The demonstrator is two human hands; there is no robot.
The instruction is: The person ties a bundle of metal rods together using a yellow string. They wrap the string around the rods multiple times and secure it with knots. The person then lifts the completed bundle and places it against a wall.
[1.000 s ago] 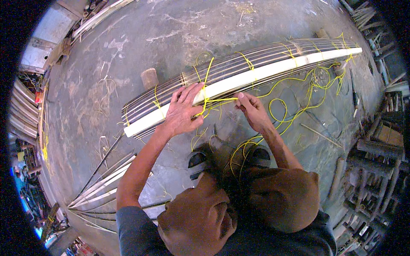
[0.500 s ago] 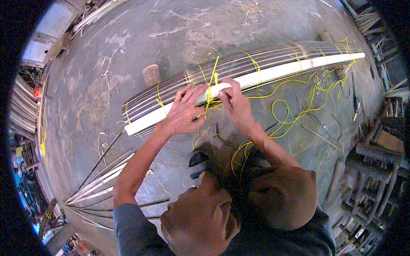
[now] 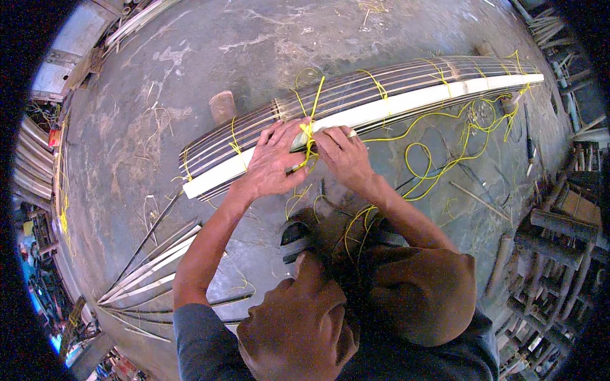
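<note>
A long bundle of dark and pale slats (image 3: 406, 75), bound at intervals with yellow cord, lies slantwise in front of me. A broad pale strip (image 3: 413, 105) runs along its near side. My left hand (image 3: 273, 162) grips this strip left of a yellow cord tie (image 3: 309, 134), fingers over the top and thumb on the near side. Just right of the tie, my right hand (image 3: 346, 160) has its fingers curled in at the cord; the fingertips are partly hidden. A stiff yellow cord end (image 3: 319, 95) sticks up from the tie.
Loose yellow cord (image 3: 416, 162) loops over the floor to the right. A short wooden block (image 3: 222, 108) stands by the bundle's far side. Pale and dark strips (image 3: 152, 267) fan out at lower left. Wooden racks (image 3: 559, 254) stand on the right.
My right hand has shifted slightly nearer and left, and its raised fingers have curled down beside the tie. My left hand keeps its place on the strip.
</note>
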